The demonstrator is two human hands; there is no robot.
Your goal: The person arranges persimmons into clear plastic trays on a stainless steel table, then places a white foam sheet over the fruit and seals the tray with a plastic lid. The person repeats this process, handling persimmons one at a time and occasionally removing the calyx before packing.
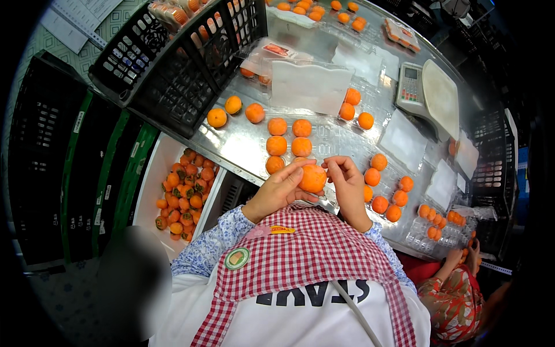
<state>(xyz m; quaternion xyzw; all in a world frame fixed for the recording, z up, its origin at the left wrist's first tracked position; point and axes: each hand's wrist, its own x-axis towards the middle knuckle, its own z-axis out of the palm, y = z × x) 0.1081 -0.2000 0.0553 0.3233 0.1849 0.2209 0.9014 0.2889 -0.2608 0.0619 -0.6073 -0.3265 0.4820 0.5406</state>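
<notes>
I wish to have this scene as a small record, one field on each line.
left hand: left hand holds one persimmon
right hand: right hand, fingers bent, beside this persimmon; contact unclear
ahead: clear tray with persimmons in two columns, on a metal table
left, below table top: white bin of persimmons
upper left: black crate
upper right: scale
lower right: another person, hands at fruit

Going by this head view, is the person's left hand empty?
No, the left hand holds a round orange fruit, with the right hand close beside it.
</notes>
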